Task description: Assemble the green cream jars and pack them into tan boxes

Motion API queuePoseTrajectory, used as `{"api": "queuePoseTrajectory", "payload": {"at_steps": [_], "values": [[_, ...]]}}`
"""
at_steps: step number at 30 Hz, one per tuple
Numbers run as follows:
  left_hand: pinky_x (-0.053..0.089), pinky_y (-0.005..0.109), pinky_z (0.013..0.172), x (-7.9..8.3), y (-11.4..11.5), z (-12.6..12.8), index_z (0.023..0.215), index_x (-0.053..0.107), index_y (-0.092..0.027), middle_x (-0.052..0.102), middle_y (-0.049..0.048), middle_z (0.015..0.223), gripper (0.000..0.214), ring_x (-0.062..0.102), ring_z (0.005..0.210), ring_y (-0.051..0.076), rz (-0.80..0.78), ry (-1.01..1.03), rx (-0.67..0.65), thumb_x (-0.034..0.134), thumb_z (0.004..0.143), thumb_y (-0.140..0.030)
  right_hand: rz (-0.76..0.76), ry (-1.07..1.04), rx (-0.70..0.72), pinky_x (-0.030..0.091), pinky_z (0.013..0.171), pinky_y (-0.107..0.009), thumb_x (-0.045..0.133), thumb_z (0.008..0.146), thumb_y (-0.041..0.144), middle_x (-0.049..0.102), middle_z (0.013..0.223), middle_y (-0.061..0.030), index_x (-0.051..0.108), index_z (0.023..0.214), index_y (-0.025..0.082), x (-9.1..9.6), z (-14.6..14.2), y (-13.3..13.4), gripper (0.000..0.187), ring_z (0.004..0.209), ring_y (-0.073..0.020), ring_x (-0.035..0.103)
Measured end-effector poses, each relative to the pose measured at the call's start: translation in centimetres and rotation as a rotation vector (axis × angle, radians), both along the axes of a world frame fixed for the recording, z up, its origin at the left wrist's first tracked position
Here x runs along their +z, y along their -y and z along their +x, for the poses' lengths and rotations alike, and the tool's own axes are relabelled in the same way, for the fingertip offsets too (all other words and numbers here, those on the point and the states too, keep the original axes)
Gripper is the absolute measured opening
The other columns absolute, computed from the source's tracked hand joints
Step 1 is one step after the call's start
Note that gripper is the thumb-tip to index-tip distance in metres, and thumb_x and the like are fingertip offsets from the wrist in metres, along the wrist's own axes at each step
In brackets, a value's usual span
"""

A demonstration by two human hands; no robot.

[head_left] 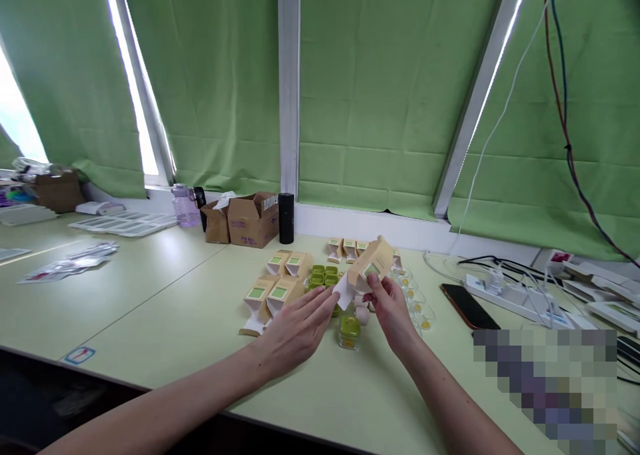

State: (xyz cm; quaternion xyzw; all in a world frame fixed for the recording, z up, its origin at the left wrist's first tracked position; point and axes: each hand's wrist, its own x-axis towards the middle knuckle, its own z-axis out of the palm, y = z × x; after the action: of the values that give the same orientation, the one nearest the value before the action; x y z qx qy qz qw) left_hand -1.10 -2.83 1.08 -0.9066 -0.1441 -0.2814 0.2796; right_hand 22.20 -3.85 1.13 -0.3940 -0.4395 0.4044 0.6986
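Note:
My right hand (393, 308) grips a small tan cardboard box (374, 263) with a green label, holding it tilted above the table. A white flap (344, 291) hangs from the box's lower end. My left hand (303, 328) is stretched out with straight fingers, its fingertips at that flap; its thumb is hidden. Just below the hands stands a small clear jar with a green lid (349, 331). Pale pinkish rounded pieces (363, 315) lie behind it, partly covered. Several green lids (317, 278) sit in a group behind my left hand.
Similar tan boxes (283, 291) stand at the left, with more at the back (335, 248). Clear containers with yellow spots (414, 295) line the right. Beyond are a phone (469, 306), a power strip (517, 300), a carton (253, 221) and a black cylinder (286, 218).

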Motion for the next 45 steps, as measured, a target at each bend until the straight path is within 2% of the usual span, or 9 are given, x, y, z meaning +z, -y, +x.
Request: {"api": "queuePoseTrajectory", "payload": {"at_steps": [5,9,14,18,21,24,30,39,45], "values": [[0.057,0.053,0.109,0.9,0.7,-0.3,0.136,0.061,-0.013,0.061,0.0212,0.143,0.043,0.063,0.132,0.035,-0.142,0.120,-0.019,0.049,0.095,-0.006,0.072,-0.075,0.054,0.058,0.096,-0.044,0.089,0.076,0.063,0.080,0.120,-0.0110,0.074,0.110,0.022,0.0,-0.2,0.4,0.055,0.110,-0.0299,0.074],[0.059,0.053,0.104,2.1,0.3,0.3,0.132,0.059,-0.018,0.060,0.0190,0.137,0.031,0.063,0.128,0.034,-0.339,0.370,-0.003,0.056,0.100,-0.018,0.114,-0.011,-0.034,0.059,0.094,-0.046,0.092,0.074,0.057,0.080,0.115,-0.0115,0.071,0.113,0.022,0.0,-0.4,0.6,0.057,0.108,-0.0309,0.074],[0.057,0.053,0.108,3.1,-1.6,2.2,0.145,0.047,-0.023,0.059,0.0161,0.141,0.051,0.060,0.132,0.033,-0.651,0.552,-0.056,0.067,0.099,-0.029,0.183,0.201,-0.150,0.059,0.091,-0.044,0.089,0.080,0.044,0.078,0.117,-0.0112,0.065,0.122,0.023,-0.4,-0.5,0.8,0.052,0.107,-0.0294,0.072],[0.055,0.054,0.112,3.2,-3.1,3.4,0.146,0.046,-0.026,0.057,0.0140,0.145,0.064,0.058,0.135,0.033,-0.785,0.537,-0.138,0.077,0.091,-0.026,0.317,0.461,-0.294,0.058,0.096,-0.048,0.079,0.089,0.033,0.073,0.123,-0.0106,0.064,0.126,0.025,-0.6,-0.4,1.0,0.041,0.113,-0.0305,0.069],[0.052,0.055,0.115,3.0,-3.9,3.8,0.144,0.048,-0.025,0.056,0.0149,0.144,0.065,0.055,0.139,0.034,-0.688,0.495,-0.270,0.076,0.086,-0.014,0.557,0.677,-0.379,0.052,0.110,-0.055,0.070,0.093,0.023,0.064,0.137,-0.0118,0.061,0.131,0.028,-0.6,-0.3,1.2,0.039,0.131,-0.0321,0.062],[0.054,0.055,0.111,2.5,-4.3,3.9,0.137,0.052,-0.023,0.057,0.0168,0.140,0.056,0.056,0.137,0.033,-0.497,0.492,-0.357,0.069,0.086,-0.007,0.718,0.834,-0.438,0.050,0.113,-0.058,0.067,0.092,0.015,0.056,0.146,-0.0133,0.057,0.136,0.030,-0.7,-0.2,1.4,0.047,0.140,-0.0335,0.055],[0.054,0.057,0.110,0.6,-4.8,3.2,0.135,0.052,-0.026,0.056,0.0167,0.142,0.050,0.055,0.138,0.033,-0.114,0.505,-0.321,0.062,0.091,-0.005,0.723,0.869,-0.481,0.048,0.115,-0.064,0.057,0.096,0.013,0.050,0.151,-0.0143,0.047,0.147,0.032,-1.0,-0.3,1.7,0.056,0.145,-0.0349,0.051],[0.052,0.063,0.113,-0.5,-5.4,2.3,0.136,0.051,-0.028,0.056,0.0166,0.146,0.046,0.051,0.147,0.034,-0.114,0.577,-0.263,0.059,0.095,-0.009,0.637,0.805,-0.504,0.045,0.116,-0.064,0.058,0.097,0.017,0.056,0.142,-0.0137,0.049,0.145,0.030,-1.5,-0.3,1.1,0.051,0.137,-0.0352,0.055],[0.044,0.068,0.120,0.5,-4.6,2.3,0.144,0.049,-0.022,0.058,0.0209,0.148,0.057,0.053,0.146,0.039,-0.351,0.605,-0.396,0.072,0.092,-0.027,0.632,0.793,-0.482,0.045,0.115,-0.062,0.059,0.096,0.018,0.058,0.139,-0.0125,0.050,0.143,0.030,-1.6,-0.3,1.0,0.050,0.137,-0.0345,0.055]]}}
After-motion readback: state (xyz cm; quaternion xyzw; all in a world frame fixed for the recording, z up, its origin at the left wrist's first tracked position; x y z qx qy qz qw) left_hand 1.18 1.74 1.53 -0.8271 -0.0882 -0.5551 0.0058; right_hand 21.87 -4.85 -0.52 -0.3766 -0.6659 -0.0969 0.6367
